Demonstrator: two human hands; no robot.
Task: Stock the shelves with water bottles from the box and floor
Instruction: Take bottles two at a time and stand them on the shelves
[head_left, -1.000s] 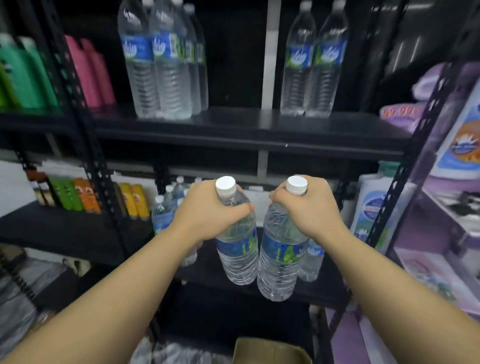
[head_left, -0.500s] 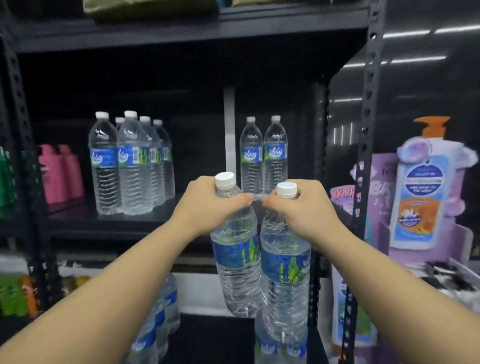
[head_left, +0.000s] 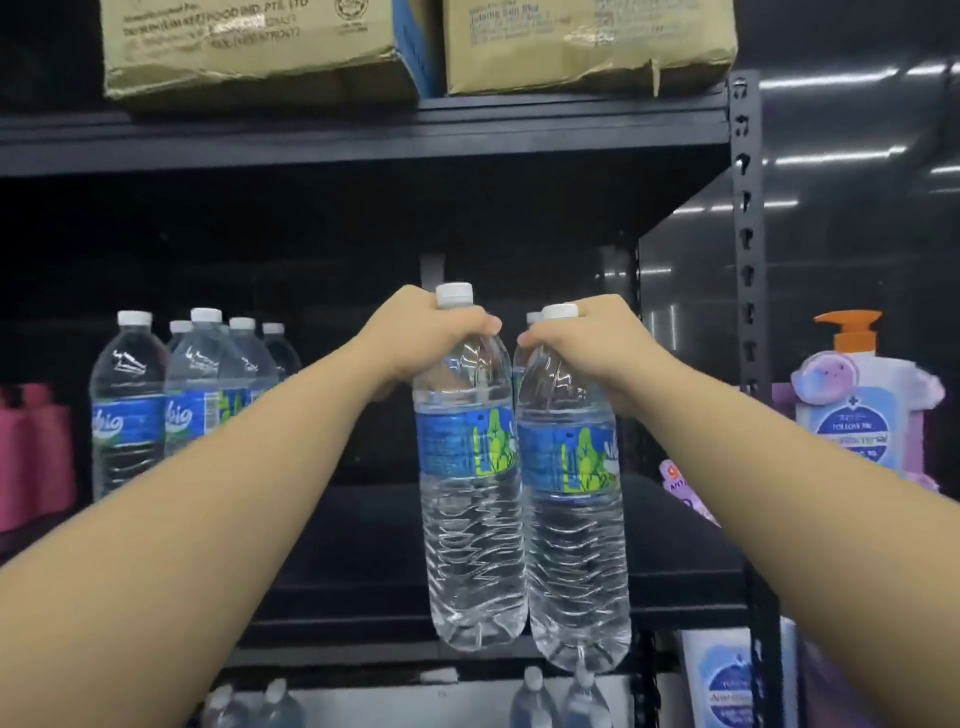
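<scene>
My left hand grips the neck of a clear water bottle with a blue and green label and white cap. My right hand grips the neck of a second, matching bottle. Both bottles hang upright, side by side and touching, in front of the black middle shelf. Several water bottles stand at the left of that shelf. The cap of another shelved bottle shows behind my right hand.
Two cardboard boxes sit on the top shelf. Pink bottles stand at the far left. A perforated black upright bounds the shelf on the right, with a pump bottle beyond it. More water bottles stand on the shelf below.
Both hands have lifted the two bottles from the lower shelf level up to the middle shelf. The view has tilted upward, bringing the top-shelf boxes into sight.
</scene>
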